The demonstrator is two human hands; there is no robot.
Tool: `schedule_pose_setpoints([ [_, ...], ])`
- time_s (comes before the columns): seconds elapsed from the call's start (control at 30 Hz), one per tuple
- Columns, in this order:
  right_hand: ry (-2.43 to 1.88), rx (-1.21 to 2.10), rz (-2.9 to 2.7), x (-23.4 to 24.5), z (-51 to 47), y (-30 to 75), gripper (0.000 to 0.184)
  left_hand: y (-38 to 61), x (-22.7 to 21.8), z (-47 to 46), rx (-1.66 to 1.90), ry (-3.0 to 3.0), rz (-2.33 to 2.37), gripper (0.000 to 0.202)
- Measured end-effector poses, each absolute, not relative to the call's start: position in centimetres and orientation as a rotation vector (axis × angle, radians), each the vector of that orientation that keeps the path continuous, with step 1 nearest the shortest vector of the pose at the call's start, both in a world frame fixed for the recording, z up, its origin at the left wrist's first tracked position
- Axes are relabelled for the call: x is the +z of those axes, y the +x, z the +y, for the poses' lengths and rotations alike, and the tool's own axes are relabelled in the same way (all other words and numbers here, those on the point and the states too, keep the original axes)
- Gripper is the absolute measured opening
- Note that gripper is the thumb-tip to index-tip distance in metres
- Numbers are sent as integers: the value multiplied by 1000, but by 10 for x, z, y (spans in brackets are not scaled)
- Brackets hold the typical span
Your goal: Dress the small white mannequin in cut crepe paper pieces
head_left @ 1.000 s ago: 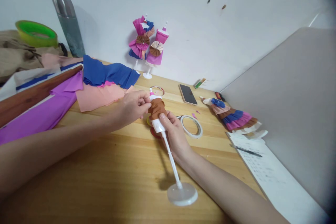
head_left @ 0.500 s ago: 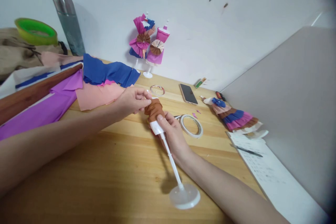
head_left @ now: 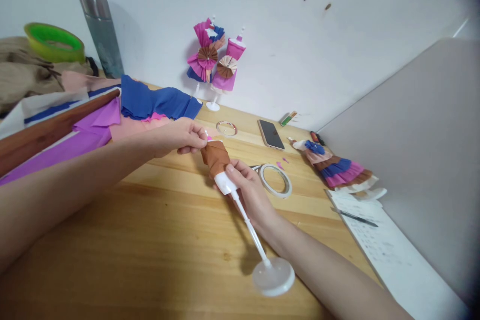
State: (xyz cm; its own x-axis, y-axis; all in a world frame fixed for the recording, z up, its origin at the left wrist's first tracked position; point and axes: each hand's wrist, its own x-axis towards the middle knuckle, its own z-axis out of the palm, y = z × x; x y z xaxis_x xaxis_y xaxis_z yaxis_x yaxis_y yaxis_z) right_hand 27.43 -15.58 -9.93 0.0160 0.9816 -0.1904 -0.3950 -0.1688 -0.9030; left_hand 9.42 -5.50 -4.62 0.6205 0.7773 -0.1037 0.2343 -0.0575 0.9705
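Note:
A small white dress-form stand (head_left: 252,226) is tilted above the wooden table, its round base toward me. Brown crepe paper (head_left: 216,158) wraps its torso, and the white lower end shows below. My right hand (head_left: 250,192) is closed around the torso's lower part, thumb on the front. My left hand (head_left: 186,137) pinches the upper left edge of the brown paper near the neck. Its fingertips are partly hidden. A bit of pink shows just past the neck.
Blue crepe paper (head_left: 159,102) and purple paper (head_left: 90,135) lie left. A tape roll (head_left: 276,180), phone (head_left: 270,134) and bracelet (head_left: 227,128) lie beyond my right hand. Two dressed mannequins (head_left: 227,66) stand at the wall. A layered doll dress (head_left: 339,167) and a notepad (head_left: 393,250) with pen are right.
My left hand has drawn left a little, and the brown paper now looks smoother and flatter across the torso. The stand's base has swung slightly right.

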Motion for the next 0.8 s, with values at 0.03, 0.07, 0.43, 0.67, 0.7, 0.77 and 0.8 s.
schedule_pose_setpoints([
  [0.03,-1052,1474,-771,-99,-156,274,39,92,-47,-53,537,1620,852,9],
  [0.07,-1049,1477,-765,-99,-155,274,40,90,-47,-51,524,1632,844,9],
  [0.43,-1142,1399,-857,-99,-153,279,48,85,-38,-50,353,1857,1032,18],
  [0.67,-1215,989,-1423,-86,-156,288,42,75,-4,-68,446,2061,1269,28],
  [0.7,-1219,861,-1604,-83,-159,287,40,72,-1,-68,481,2063,1264,27],
  [0.77,-1188,638,-1958,-78,-167,282,36,67,2,-65,479,2095,1232,24],
  [0.8,-1161,574,-2103,-77,-171,279,34,66,2,-63,451,2121,1207,21],
])
